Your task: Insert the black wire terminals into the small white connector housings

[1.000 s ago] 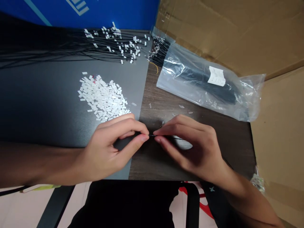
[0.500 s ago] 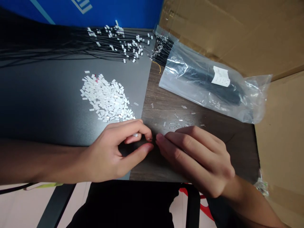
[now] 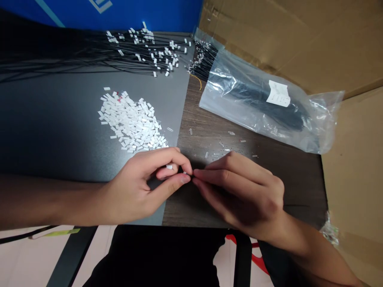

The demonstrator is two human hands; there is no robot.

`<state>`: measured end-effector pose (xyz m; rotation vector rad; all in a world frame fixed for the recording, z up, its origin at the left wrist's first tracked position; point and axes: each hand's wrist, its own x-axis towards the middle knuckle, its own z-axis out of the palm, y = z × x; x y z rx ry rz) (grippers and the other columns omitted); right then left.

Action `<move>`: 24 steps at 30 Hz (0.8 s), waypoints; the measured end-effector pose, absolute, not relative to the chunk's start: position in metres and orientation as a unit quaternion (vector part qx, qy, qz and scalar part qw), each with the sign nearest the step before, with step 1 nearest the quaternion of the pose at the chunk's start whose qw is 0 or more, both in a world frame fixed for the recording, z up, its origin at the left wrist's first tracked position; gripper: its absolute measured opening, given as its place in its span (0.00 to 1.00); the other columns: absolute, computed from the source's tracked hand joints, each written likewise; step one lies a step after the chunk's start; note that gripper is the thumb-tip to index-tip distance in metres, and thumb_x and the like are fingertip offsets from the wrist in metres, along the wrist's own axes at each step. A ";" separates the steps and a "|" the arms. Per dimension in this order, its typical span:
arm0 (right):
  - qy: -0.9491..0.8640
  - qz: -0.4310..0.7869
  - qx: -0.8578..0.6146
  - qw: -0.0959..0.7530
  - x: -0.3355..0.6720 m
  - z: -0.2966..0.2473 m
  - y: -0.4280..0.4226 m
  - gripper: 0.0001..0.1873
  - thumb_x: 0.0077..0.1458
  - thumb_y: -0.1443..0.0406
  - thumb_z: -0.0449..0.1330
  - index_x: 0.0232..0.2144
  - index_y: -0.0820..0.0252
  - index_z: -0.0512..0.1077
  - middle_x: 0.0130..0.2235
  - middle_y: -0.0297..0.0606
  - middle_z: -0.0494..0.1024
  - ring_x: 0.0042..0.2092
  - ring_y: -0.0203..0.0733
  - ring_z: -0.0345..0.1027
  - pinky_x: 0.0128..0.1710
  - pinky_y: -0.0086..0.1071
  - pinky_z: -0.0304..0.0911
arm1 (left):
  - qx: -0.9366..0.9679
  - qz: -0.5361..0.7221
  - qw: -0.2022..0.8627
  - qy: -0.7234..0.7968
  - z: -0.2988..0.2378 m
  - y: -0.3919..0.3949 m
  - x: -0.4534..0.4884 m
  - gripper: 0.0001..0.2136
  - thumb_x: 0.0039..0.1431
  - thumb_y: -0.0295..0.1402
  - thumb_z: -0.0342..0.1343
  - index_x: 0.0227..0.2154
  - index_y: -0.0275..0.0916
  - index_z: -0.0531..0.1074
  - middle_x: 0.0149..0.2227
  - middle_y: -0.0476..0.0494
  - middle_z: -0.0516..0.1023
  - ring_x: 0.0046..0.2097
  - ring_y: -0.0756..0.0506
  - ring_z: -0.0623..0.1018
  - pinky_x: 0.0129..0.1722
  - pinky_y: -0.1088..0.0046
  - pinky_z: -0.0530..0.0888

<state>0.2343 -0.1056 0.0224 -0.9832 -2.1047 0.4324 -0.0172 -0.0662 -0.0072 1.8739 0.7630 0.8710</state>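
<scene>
Between thumb and index finger, my left hand pinches a tiny shiny metal terminal at the end of a wire. Tucked in its curled fingers sits a white connector housing. My right hand is closed in a pinch, fingertips nearly touching the left ones. It seems to grip the thin black wire just behind the terminal, though the fingers mostly cover it. A heap of white connector housings lies just beyond my left hand.
Black wires with white housings stretch across the back left. A clear plastic bag of black wires lies at the back right. Tiny clear pieces are scattered beyond my right hand. Cardboard and a blue panel border the table.
My right hand has turned and its fingertips have moved slightly left, closer to the left fingertips. The left thumb has shifted a little, leaving the metal terminal more exposed.
</scene>
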 end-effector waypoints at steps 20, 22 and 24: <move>-0.822 0.164 -0.393 0.379 0.233 0.021 -0.108 0.06 0.75 0.74 0.71 0.48 0.60 0.87 0.40 0.42 0.89 0.37 0.43 0.82 0.35 0.38 0.79 | 0.753 0.360 0.442 0.330 -0.001 -0.068 -0.016 0.08 0.73 0.22 0.62 0.42 0.44 0.80 0.31 0.55 0.75 0.28 0.51 0.69 0.32 0.71 0.70; -0.809 0.206 -0.389 0.388 0.234 0.022 -0.109 0.08 0.74 0.74 0.71 0.49 0.58 0.86 0.41 0.40 0.90 0.39 0.42 0.85 0.39 0.37 0.82 | 0.754 0.367 0.442 0.318 -0.001 -0.067 -0.016 0.09 0.73 0.21 0.62 0.42 0.45 0.80 0.30 0.55 0.72 0.28 0.51 0.70 0.32 0.71 0.70; -0.786 0.258 -0.395 0.400 0.234 0.023 -0.108 0.08 0.74 0.75 0.71 0.48 0.57 0.86 0.41 0.37 0.91 0.40 0.40 0.86 0.43 0.36 0.84 | 0.756 0.373 0.442 0.306 -0.002 -0.066 -0.017 0.10 0.73 0.20 0.62 0.43 0.45 0.81 0.29 0.56 0.69 0.29 0.51 0.73 0.33 0.71 0.71</move>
